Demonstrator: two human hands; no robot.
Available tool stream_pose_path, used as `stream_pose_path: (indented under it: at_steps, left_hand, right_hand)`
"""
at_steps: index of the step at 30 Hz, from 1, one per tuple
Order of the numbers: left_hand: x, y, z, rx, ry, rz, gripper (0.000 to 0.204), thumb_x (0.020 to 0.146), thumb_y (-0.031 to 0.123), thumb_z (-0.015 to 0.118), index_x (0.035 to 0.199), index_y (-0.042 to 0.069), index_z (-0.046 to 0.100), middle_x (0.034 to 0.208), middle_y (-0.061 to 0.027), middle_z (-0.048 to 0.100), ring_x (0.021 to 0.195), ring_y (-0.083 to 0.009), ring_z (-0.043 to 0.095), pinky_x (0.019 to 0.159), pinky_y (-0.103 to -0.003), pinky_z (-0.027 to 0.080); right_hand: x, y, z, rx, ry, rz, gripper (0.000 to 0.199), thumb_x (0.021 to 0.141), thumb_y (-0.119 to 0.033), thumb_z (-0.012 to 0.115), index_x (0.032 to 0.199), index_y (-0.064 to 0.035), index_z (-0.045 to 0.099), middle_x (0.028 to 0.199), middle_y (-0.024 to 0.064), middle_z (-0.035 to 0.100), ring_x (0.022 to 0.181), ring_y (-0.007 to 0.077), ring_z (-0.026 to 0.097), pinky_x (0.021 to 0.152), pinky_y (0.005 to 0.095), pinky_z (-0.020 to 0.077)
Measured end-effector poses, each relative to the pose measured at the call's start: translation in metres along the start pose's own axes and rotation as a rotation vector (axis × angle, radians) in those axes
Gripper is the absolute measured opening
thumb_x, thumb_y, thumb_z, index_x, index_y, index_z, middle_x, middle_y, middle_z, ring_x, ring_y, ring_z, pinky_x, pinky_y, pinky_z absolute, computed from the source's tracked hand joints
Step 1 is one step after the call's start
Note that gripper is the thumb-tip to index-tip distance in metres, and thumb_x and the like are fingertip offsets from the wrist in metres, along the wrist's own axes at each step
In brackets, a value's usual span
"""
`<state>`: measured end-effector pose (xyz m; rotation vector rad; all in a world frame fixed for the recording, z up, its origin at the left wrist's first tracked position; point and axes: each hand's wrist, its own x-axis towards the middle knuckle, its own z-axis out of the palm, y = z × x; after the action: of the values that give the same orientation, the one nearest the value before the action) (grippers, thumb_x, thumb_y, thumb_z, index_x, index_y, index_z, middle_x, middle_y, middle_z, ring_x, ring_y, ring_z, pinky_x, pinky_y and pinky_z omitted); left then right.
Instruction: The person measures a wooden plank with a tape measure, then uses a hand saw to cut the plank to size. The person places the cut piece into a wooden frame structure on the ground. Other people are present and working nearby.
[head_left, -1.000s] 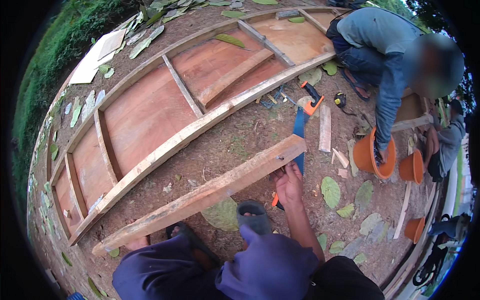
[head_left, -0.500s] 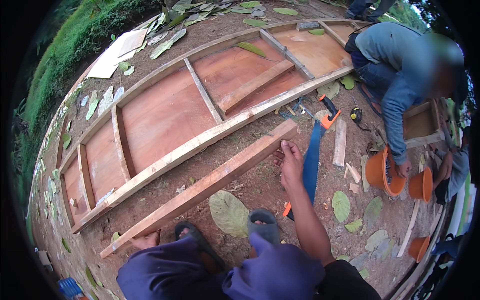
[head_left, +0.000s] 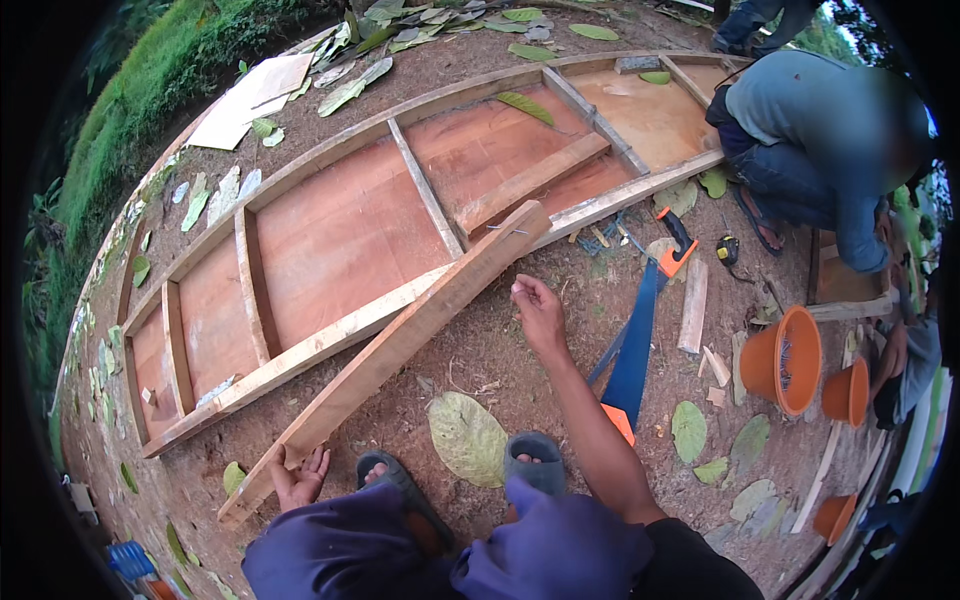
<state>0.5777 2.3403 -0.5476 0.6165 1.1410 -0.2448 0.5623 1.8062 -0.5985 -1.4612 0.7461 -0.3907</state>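
Note:
A long wooden beam (head_left: pixel 400 350) slants across in front of me, its far end overlapping the edge of a large wooden frame (head_left: pixel 330 345) backed with reddish sheet. A nail (head_left: pixel 508 230) sticks out near that far end. At the beam's near end my left hand (head_left: pixel 300 480) is palm up, thumb against its edge and fingers partly curled. My right hand (head_left: pixel 541 312) is off the beam, just right of it, with thumb and fingers drawn together; whether anything small is between them is hidden. Beside my right forearm lies a handsaw (head_left: pixel 632 340) with a black and orange handle.
A loose board (head_left: pixel 535 182) lies across the frame. To the right are a tape measure (head_left: pixel 727 250), a wood offcut (head_left: pixel 693 305) and orange pots (head_left: pixel 783 360). A crouching person (head_left: pixel 800 130) works by a small wooden box (head_left: pixel 850 305). Large leaves (head_left: pixel 467 438) lie about my sandals.
My right hand has let go of the beam and shifted left. The beam's far end has swung left and away, over the frame's edge. The co-worker's hand has left the orange pot.

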Motion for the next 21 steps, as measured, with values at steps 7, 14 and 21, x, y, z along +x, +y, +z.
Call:
stream_pose_path:
  at_steps: [7,14,21]
  left_hand:
    - [-0.022,-0.041,0.010,0.541,-0.029,-0.016,0.091,0.096,0.051,0.067,0.159,0.008,0.016,0.149,-0.0189,0.050,0.129,-0.0329,0.057,0.099,-0.051,0.053]
    - [-0.042,-0.069,0.072,0.967,-0.178,0.329,0.052,0.102,0.044,0.060,0.138,0.008,0.053,0.110,-0.0072,0.066,0.096,-0.0206,0.067,0.078,-0.039,0.053]
    - [-0.041,-0.080,0.121,1.210,-0.424,0.802,0.030,0.101,0.022,0.065,0.123,0.002,0.061,0.106,-0.0069,0.067,0.092,-0.0145,0.066,0.077,-0.029,0.051]
  right_hand:
    - [-0.077,0.040,-0.049,-0.010,0.045,0.156,0.025,0.102,-0.019,0.066,0.118,0.0000,0.069,0.101,0.0062,0.073,0.091,0.0119,0.067,0.079,0.0278,0.0529]
    - [-0.144,0.029,-0.124,-0.210,0.364,0.135,0.020,0.098,-0.017,0.069,0.111,-0.0007,0.070,0.092,0.0073,0.074,0.086,0.0125,0.068,0.078,0.0294,0.0528]
    - [-0.185,0.040,-0.182,-0.663,0.519,0.015,0.025,0.092,-0.010,0.074,0.115,-0.0006,0.069,0.110,0.0115,0.067,0.092,0.0202,0.070,0.071,0.0321,0.0564]
